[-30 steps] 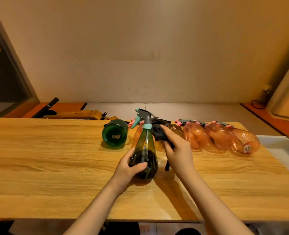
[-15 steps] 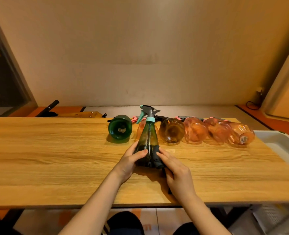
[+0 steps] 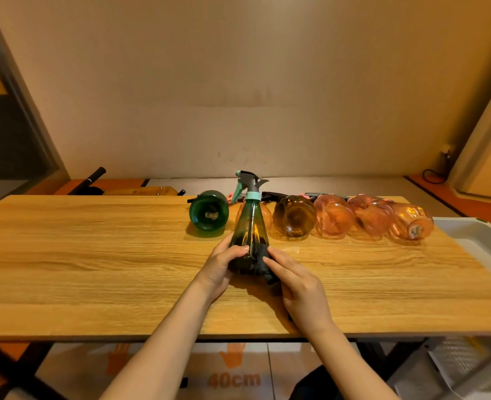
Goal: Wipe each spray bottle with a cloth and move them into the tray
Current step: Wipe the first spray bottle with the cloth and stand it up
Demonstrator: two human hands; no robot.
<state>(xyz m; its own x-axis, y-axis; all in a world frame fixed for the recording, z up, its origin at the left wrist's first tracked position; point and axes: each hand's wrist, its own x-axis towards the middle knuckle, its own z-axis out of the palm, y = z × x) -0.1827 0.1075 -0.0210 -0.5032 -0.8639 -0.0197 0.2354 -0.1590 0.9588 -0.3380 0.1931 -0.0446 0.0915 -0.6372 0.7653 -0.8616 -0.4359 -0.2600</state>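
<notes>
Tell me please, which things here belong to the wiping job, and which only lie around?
Belong to the job:
upright green bottle, gripped by left hand
dark cloth, pressed on it by right hand
lying green bottle
lying orange bottles
white tray

Only lying around:
black-handled tool
wall cable

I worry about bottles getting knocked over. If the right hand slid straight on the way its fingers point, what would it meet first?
The right hand already presses the dark cloth against the upright green bottle, so it meets that first. Beyond lies probably the lying green bottle, though depth is unclear.
</notes>
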